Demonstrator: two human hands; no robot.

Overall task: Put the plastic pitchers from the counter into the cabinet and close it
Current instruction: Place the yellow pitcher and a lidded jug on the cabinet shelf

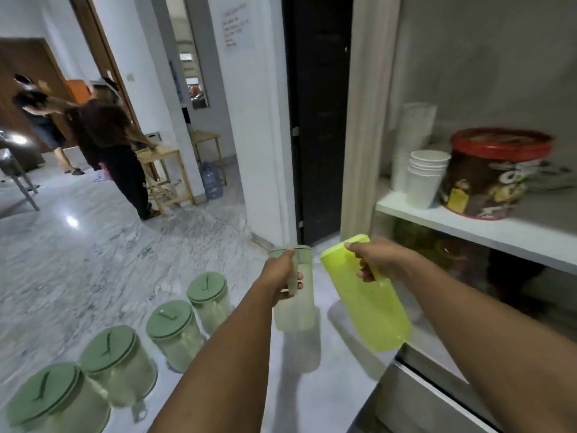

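- Landmark: open cabinet, far right of view, door swung out toward the camera.
- Well left of cabinet: four green-lidded pitchers in a diagonal row on the white counter, all upright, lids on.
- Left hand: fingers wrapped tight round the handle of a clear pitcher with green lid. Pitcher upright, lifted off the counter, left of the cabinet opening.
- Right hand: fingers clamped on the handle of a yellow pitcher. Pitcher tilted, top leaning left, base toward the cabinet's lower compartment, just at its front edge.
- Inside cabinet, upper shelf: stack of white paper cups, touching or just beside a brown tub with red lid to their right.
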